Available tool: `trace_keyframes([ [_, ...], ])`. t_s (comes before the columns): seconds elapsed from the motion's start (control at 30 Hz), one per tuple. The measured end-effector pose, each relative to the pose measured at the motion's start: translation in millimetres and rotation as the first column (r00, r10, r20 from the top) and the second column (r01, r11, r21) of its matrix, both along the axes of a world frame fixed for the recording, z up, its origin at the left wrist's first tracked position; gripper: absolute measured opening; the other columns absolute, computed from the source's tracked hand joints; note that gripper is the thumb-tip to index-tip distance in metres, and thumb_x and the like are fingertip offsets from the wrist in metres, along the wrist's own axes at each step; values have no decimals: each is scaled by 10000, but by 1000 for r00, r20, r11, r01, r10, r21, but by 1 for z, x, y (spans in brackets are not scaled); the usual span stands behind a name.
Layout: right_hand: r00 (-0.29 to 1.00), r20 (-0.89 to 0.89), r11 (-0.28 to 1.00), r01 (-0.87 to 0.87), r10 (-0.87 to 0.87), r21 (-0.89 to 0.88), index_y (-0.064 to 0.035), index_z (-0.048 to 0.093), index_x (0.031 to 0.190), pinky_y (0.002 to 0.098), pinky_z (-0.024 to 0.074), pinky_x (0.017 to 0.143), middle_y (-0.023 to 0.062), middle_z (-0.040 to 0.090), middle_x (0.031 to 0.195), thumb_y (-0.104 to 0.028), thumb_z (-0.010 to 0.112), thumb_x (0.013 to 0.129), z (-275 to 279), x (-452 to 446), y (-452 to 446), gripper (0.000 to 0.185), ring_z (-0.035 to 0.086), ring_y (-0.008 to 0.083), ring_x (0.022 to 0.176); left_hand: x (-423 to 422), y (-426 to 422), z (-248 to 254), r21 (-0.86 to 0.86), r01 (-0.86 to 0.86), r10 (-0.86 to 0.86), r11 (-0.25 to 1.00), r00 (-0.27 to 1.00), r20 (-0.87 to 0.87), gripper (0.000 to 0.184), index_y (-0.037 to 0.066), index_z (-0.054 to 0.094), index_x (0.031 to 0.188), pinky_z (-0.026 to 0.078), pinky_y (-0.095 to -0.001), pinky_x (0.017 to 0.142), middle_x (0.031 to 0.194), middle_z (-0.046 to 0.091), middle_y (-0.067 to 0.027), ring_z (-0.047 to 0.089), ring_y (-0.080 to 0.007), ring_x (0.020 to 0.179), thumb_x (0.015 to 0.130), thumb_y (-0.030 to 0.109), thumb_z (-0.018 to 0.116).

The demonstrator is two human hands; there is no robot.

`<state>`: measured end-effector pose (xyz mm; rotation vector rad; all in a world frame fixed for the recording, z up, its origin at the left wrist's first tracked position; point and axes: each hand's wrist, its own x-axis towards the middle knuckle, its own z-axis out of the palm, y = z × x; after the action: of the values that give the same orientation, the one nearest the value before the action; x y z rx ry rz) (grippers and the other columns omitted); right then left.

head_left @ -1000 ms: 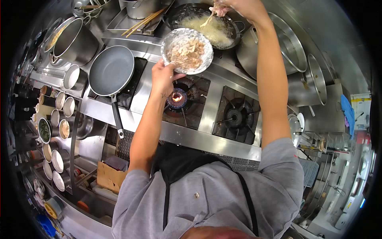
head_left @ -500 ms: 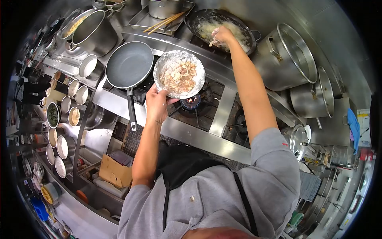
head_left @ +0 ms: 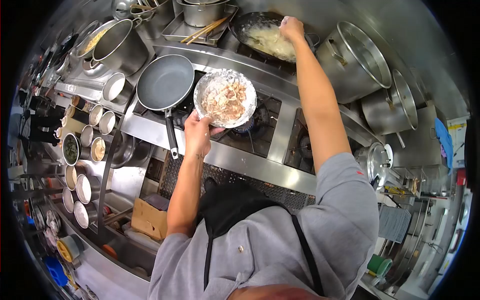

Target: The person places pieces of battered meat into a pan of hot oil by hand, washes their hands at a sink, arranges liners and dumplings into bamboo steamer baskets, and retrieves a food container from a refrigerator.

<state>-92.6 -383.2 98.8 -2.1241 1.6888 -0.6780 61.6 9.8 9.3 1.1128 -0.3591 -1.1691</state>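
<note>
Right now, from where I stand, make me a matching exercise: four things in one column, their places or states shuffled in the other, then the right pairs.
1. Grey frying pan
2. Floury bowl
3. Chopsticks
4. Right hand

A. Over the dark wok
B. In the left hand's grip
C. Left of the bowl, handle toward the person
D. Lying across the metal tray

Pairs: 1-C, 2-B, 3-D, 4-A

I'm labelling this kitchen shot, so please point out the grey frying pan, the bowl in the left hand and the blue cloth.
Frying pan (head_left: pixel 165 81): head view, inner base.
Bowl (head_left: pixel 201 96): head view, floury inner wall.
Blue cloth (head_left: pixel 443 137): head view, hanging upper part.
</note>
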Motion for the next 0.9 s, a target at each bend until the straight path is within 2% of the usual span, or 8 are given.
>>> trace_keyframes([
  [0.13,981,-192,999,-21,12,-45,-54,696,923,422,536,810,178,710,866,-184,591,778,-34,-35,-34,222,689,341,880,-5,1,1,13,12,-12,1000,1000,-14,362,-42,545,1209,617,-279,622,1083,667,-150,693,-206,860,856,-44,465],
  [0.23,992,-122,991,29,-13,128,-46,706,939,423,527,836,197,700,918,-222,604,784,-52,-46,-29,256,663,371,945,-10,3,-3,20,22,-22,1000,999,-38,361,-37,542,1215,616,-280,618,1084,667,-151,692,-207,870,861,-39,469],
  [0.43,988,-60,990,-143,143,7,-150,744,955,379,512,888,137,706,994,-191,612,761,-74,-59,-36,238,666,308,984,-17,-3,-9,45,48,-46,998,998,-32,368,-25,534,1234,617,-289,621,1101,662,-152,692,-215,875,872,-31,472],
  [0.5,962,-95,889,-274,257,-367,-112,740,957,317,536,720,64,728,860,-96,620,785,-50,-59,-2,211,675,158,698,-23,-6,-2,33,24,-23,999,999,-22,364,-38,529,1236,615,-286,620,1104,657,-149,691,-220,874,877,-27,469],
  [0.63,900,239,930,-365,363,-41,-3,681,993,266,524,616,58,687,784,-32,599,831,17,-35,154,184,631,106,687,-25,-15,-2,18,59,-58,998,998,-33,345,-39,543,1204,616,-285,617,1067,664,-141,693,-214,844,865,-39,473],
  [0.73,657,-21,658,-753,753,15,-53,678,1060,292,530,681,147,691,968,-100,734,748,-7,-19,208,320,661,206,728,-33,-25,6,-23,103,-104,994,993,-52,327,-37,558,1173,616,-282,610,1046,669,-132,695,-207,821,856,-48,479],
  [0.8,627,-403,582,-776,667,-245,-106,698,1040,418,535,748,154,687,960,-88,719,660,-56,-10,220,381,659,382,811,-42,-30,9,-38,125,-127,991,990,-57,300,-31,566,1152,617,-284,608,1040,670,-131,692,-204,830,866,-49,477],
  [0.9,615,-334,576,-788,714,-218,-92,710,982,404,535,739,157,687,859,-40,676,633,-63,-10,194,355,670,339,796,-48,-40,7,-3,184,-184,983,983,-27,304,-34,558,1160,616,-277,598,1042,667,-131,691,-204,828,864,-41,487],
])
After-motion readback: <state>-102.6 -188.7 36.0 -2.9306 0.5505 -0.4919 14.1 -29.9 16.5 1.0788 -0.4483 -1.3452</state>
